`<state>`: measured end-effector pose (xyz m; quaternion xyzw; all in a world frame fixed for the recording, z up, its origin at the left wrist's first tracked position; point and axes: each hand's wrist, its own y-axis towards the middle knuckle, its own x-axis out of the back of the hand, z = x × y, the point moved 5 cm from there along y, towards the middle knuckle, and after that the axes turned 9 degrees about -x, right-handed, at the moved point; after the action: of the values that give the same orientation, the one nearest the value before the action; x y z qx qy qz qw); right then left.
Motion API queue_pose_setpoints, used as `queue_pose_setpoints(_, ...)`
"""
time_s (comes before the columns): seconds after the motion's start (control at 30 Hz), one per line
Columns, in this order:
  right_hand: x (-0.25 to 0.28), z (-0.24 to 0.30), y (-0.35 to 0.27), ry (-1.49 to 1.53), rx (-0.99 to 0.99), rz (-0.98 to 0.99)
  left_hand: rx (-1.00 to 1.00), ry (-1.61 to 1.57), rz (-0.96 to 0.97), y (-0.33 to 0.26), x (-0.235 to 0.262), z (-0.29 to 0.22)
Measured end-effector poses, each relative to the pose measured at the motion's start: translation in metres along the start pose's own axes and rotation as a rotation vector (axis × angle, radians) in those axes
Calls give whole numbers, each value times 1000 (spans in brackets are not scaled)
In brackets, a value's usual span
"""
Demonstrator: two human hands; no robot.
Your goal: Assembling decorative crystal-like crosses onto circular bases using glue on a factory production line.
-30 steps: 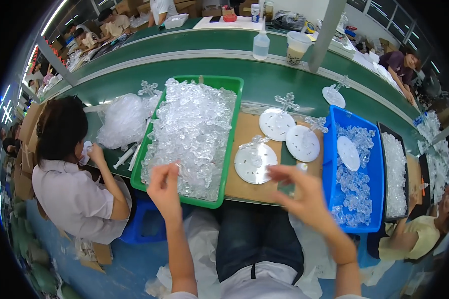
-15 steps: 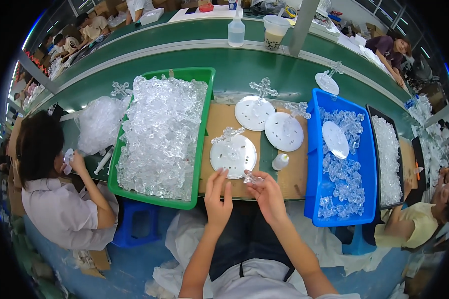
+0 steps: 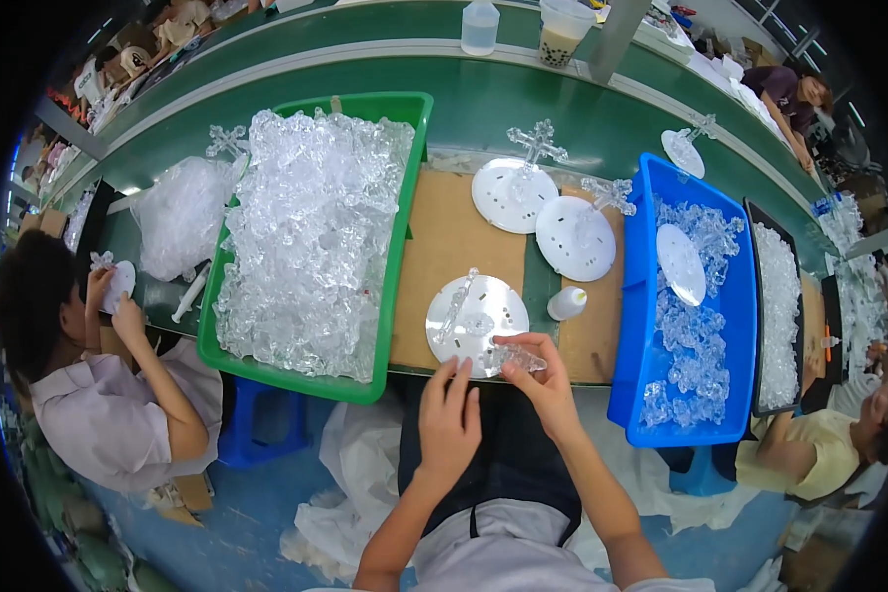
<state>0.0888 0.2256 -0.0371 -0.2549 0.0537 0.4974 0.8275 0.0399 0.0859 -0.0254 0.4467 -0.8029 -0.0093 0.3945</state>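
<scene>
Brown cardboard point(image 3: 449, 232) lies beyond a glassy, colourless piece point(image 3: 525, 359).

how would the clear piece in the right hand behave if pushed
The clear piece in the right hand looks moulded, so probably stiff; its glossy surface may be slippery, and its slender shape might snap if forced.

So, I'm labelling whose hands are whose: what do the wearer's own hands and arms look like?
The left hand and right hand are bare: no gloves, and no watch or bracelet shows at either wrist. Both forearms are uncovered too. Pale sleeves just show at the lower edge, close in colour to the light shirt.
</scene>
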Motion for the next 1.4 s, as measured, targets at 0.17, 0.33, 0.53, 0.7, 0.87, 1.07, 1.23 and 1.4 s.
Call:
queue_pose_setpoints(0.17,-12,4,-11,6,-142,137,-243,-136,-85,12,11,-2)
queue_pose_setpoints(0.33,-19,33,-21,-612,154,21,-95,-379,14,7,9,11)
queue_pose_setpoints(0.53,-28,24,2,-742,110,-317,-178,28,-94,5,17,32)
queue_pose_setpoints(0.7,-45,12,15,-735,149,-261,-255,138,1,-3,10,45)
queue_pose_setpoints(0.87,-60,11,17,-923,306,-355,-247,104,-11,-10,7,49)
queue_pose_setpoints(1.07,-64,9,21,-991,390,-390,-221,74,-22,-18,6,56)
queue_pose_setpoints(1.23,-59,22,24,-1111,402,-416,-215,101,-2,-20,5,57)
queue_pose_setpoints(1.4,-65,19,21,-1084,407,-378,-202,86,-18,-18,5,55)
